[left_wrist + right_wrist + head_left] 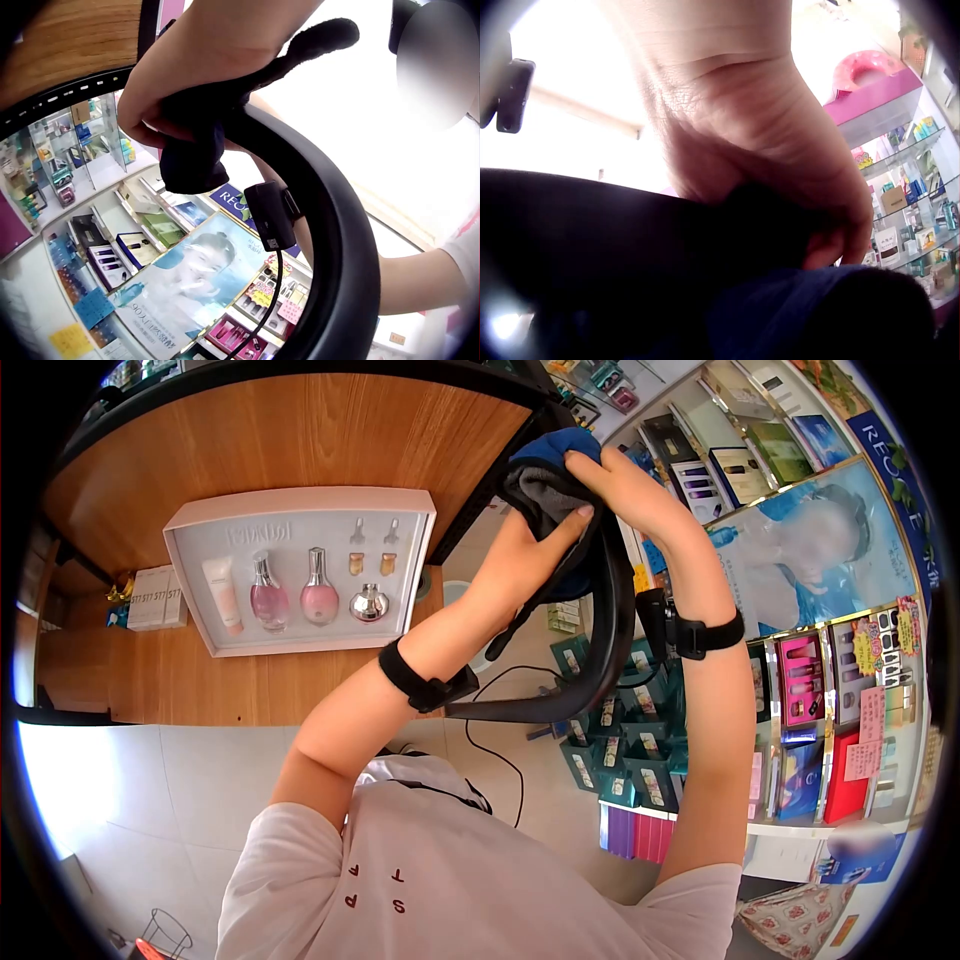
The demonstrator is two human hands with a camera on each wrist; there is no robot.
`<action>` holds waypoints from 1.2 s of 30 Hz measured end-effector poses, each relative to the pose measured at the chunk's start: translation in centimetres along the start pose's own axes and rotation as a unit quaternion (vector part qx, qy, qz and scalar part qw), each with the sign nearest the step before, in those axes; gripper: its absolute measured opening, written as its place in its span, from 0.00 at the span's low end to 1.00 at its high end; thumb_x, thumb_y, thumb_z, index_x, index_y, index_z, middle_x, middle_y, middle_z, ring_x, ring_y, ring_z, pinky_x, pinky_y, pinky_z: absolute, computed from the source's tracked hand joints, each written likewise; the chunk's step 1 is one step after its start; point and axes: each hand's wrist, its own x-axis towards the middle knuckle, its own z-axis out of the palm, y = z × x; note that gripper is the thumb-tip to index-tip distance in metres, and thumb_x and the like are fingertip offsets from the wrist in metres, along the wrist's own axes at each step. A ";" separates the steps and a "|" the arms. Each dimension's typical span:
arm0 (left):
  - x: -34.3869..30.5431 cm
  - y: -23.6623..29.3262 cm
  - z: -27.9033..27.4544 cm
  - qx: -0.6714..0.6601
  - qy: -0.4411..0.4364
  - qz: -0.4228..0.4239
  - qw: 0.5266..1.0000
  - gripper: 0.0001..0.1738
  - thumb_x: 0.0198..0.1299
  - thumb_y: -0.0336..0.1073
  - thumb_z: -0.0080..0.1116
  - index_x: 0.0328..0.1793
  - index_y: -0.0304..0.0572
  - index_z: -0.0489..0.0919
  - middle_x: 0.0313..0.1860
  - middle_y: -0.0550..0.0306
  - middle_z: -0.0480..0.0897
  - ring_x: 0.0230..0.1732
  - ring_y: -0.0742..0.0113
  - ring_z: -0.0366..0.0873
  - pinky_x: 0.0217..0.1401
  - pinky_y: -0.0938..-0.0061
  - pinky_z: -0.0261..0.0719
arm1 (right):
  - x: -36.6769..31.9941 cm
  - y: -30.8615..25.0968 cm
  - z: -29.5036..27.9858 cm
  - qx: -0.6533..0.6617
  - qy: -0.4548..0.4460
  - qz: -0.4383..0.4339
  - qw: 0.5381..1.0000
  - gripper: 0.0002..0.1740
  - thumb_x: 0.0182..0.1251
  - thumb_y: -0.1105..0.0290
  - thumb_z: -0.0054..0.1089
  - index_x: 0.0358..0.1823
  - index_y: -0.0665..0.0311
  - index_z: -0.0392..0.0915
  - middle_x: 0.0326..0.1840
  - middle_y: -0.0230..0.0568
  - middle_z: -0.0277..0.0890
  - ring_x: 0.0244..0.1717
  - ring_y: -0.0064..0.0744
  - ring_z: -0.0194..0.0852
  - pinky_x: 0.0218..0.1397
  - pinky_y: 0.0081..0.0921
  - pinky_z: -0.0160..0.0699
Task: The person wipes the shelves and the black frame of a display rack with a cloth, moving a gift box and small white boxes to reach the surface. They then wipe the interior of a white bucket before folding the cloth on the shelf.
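Note:
Both hands hold a soft cloth piece [548, 492], blue outside with a grey lining and black edging; its exact kind cannot be told. My left hand [535, 555] grips its lower side, thumb along the grey lining. On the far upper side, my right hand [622, 485] pinches the blue edge with curled fingers. In the left wrist view the cloth [191, 161] looks dark, and a black strap [330, 39] sticks out past the hand. The right wrist view shows its blue surface [787, 304] under the right hand [757, 142]. A curved black armrest [612, 615] stands just below the cloth.
A pink-edged cosmetics gift box [300, 630] with bottles and a tube leans on the wooden shelf [360, 685] at left. White cartons [158, 600] sit behind it. Green boxes [640, 705] and a glass display case [800, 690] of cosmetics stand right. A cable [520, 775] trails below.

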 end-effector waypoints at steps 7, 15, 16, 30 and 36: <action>4.5 -0.7 -1.5 -0.030 0.031 0.010 0.999 0.25 0.72 0.43 0.67 0.68 0.36 0.78 0.60 0.57 0.85 0.60 0.70 0.79 0.66 0.73 0.75 | 7.8 3.3 -0.1 -0.061 0.102 0.006 0.993 0.35 0.70 0.44 0.54 0.50 0.76 0.83 0.39 0.50 0.85 0.40 0.37 0.82 0.49 0.33 0.79; 7.4 -1.0 -2.5 -0.034 0.033 -0.031 0.998 0.27 0.77 0.50 0.60 0.71 0.37 0.77 0.60 0.58 0.85 0.59 0.71 0.82 0.63 0.72 0.79 | 10.1 3.1 -1.1 -0.077 0.084 0.004 0.993 0.38 0.72 0.43 0.52 0.50 0.80 0.82 0.43 0.56 0.86 0.45 0.39 0.83 0.55 0.37 0.78; 7.4 -1.2 -2.4 -0.034 0.035 -0.030 0.998 0.27 0.77 0.50 0.60 0.71 0.37 0.77 0.60 0.58 0.85 0.59 0.71 0.82 0.63 0.72 0.79 | 9.8 2.6 -1.2 -0.076 0.072 0.007 0.994 0.37 0.74 0.43 0.52 0.56 0.79 0.81 0.48 0.50 0.86 0.49 0.35 0.82 0.58 0.33 0.77; 0.7 1.2 -0.8 -0.081 -0.006 -0.075 0.994 0.20 0.73 0.44 0.64 0.58 0.33 0.83 0.47 0.57 0.88 0.45 0.73 0.84 0.49 0.73 0.80 | 10.3 4.0 0.1 -0.080 0.151 0.015 0.985 0.45 0.67 0.38 0.53 0.59 0.81 0.79 0.55 0.68 0.83 0.55 0.59 0.84 0.62 0.41 0.78; -2.0 1.0 -0.7 -0.043 0.001 -0.094 0.995 0.23 0.67 0.46 0.71 0.57 0.32 0.84 0.45 0.55 0.88 0.44 0.72 0.83 0.50 0.74 0.79 | 6.2 3.1 0.9 -0.083 0.133 0.008 0.988 0.43 0.67 0.39 0.54 0.55 0.82 0.80 0.47 0.66 0.84 0.48 0.51 0.86 0.57 0.39 0.81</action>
